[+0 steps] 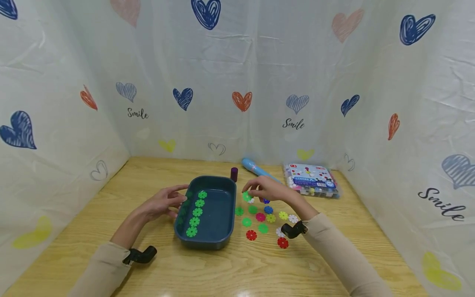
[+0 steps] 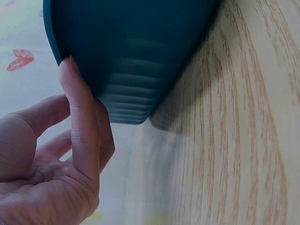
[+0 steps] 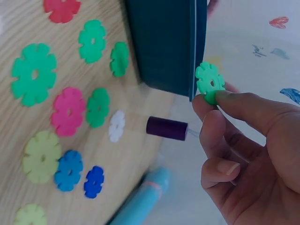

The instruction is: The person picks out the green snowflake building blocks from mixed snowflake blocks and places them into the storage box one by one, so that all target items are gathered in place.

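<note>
A dark teal tray (image 1: 226,214) sits mid-table with a row of several green snowflake discs (image 1: 197,212) along its left side. My right hand (image 1: 265,189) hovers just right of the tray and pinches a green snowflake disc (image 3: 210,82) between thumb and forefinger, close to the tray's wall (image 3: 164,47). My left hand (image 1: 163,202) rests beside the tray's left wall (image 2: 136,61) with relaxed fingers (image 2: 79,117), a fingertip touching it, holding nothing. Loose discs in green, red, pink, blue, yellow and white (image 1: 261,216) lie on the table right of the tray.
A small purple cylinder (image 1: 234,173) and a light blue tube (image 1: 256,168) lie behind the tray. A clear plastic box of pieces (image 1: 311,180) stands at the back right. Heart-print curtain walls close three sides of the wooden table (image 1: 222,268).
</note>
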Action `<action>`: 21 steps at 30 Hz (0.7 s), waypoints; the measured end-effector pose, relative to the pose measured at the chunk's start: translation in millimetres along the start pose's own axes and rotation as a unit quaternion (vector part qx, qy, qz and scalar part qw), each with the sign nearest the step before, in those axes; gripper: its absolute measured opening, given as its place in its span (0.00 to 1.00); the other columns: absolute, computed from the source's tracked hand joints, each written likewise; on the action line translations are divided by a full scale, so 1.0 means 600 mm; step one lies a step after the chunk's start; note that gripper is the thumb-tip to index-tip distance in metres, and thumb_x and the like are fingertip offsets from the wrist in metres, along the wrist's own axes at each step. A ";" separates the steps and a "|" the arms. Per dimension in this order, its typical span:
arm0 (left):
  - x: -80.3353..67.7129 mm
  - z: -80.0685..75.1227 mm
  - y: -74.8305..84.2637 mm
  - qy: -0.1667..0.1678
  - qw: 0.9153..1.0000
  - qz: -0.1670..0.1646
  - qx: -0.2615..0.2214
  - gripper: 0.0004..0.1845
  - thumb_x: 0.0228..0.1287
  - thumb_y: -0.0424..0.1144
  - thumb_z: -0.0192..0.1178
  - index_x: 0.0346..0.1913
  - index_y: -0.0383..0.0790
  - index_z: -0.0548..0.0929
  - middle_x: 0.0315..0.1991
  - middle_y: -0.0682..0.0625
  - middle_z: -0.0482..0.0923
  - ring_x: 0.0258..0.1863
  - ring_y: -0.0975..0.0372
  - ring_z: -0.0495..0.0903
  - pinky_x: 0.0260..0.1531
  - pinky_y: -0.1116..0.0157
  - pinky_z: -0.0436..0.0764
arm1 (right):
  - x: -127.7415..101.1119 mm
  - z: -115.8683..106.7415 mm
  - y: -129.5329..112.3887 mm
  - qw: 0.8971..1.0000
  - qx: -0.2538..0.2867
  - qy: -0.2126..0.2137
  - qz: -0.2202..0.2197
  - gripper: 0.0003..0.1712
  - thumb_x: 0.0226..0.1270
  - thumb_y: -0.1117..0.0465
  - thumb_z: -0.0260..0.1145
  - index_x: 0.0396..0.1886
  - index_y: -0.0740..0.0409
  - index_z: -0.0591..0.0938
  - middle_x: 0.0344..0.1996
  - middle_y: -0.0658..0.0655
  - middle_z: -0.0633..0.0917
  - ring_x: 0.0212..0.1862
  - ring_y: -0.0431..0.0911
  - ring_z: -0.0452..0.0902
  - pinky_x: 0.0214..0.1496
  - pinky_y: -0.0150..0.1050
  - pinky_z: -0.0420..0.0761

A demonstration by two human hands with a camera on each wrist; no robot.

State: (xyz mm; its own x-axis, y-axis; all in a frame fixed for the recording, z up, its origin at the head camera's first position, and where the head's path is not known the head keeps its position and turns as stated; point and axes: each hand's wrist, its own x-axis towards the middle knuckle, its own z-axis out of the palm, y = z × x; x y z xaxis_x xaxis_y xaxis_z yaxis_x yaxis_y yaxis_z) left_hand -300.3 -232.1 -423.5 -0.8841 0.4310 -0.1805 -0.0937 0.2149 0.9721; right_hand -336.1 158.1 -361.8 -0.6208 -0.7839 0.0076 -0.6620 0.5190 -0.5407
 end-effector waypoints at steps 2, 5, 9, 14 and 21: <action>0.000 0.000 0.001 -0.001 1.000 0.001 -0.001 0.38 0.72 0.44 0.57 0.78 0.43 0.52 0.54 0.36 0.76 0.38 0.59 0.80 0.29 0.64 0.86 | 0.014 -0.002 -0.005 1.000 -0.006 -0.003 0.002 0.14 0.76 0.64 0.56 0.53 0.60 0.82 0.37 0.61 0.87 0.18 0.37 0.74 0.26 0.32 0.78; 0.000 0.001 0.003 -0.002 1.000 0.001 -0.001 0.37 0.72 0.44 0.57 0.78 0.43 0.52 0.54 0.36 0.76 0.38 0.59 0.81 0.29 0.64 0.86 | 0.036 -0.004 -0.011 1.000 -0.014 -0.008 0.004 0.14 0.75 0.64 0.56 0.53 0.60 0.82 0.39 0.59 0.88 0.19 0.37 0.75 0.29 0.31 0.80; 0.001 0.001 0.005 -0.001 1.000 0.001 0.003 0.37 0.72 0.44 0.57 0.78 0.44 0.52 0.54 0.35 0.76 0.39 0.59 0.81 0.30 0.64 0.86 | 0.061 -0.003 -0.017 0.999 -0.031 -0.013 0.005 0.13 0.75 0.63 0.56 0.53 0.59 0.83 0.38 0.56 0.89 0.20 0.41 0.78 0.34 0.30 0.81; 0.002 0.000 0.002 0.000 1.000 0.000 0.002 0.37 0.72 0.44 0.57 0.78 0.44 0.52 0.52 0.37 0.76 0.38 0.59 0.81 0.30 0.64 0.86 | 0.088 0.001 -0.026 0.999 -0.047 -0.019 0.008 0.14 0.75 0.63 0.56 0.53 0.59 0.83 0.35 0.60 0.88 0.23 0.50 0.82 0.32 0.31 0.80; 0.000 0.001 0.000 0.000 1.000 0.002 -0.005 0.37 0.73 0.43 0.56 0.78 0.43 0.52 0.52 0.39 0.76 0.38 0.60 0.81 0.29 0.63 0.86 | 0.122 0.002 -0.033 0.998 -0.050 -0.024 0.031 0.14 0.75 0.63 0.56 0.53 0.56 0.83 0.34 0.60 0.88 0.26 0.51 0.84 0.27 0.30 0.76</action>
State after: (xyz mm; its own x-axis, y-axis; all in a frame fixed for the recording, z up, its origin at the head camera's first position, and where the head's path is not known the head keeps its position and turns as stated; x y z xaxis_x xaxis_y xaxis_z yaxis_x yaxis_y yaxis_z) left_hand -299.9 -231.5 -423.8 -0.8847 0.4312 -0.1773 -0.0956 0.2044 0.9742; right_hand -367.9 90.2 -351.9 -0.6426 -0.7634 -0.0651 -0.6630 0.5966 -0.4522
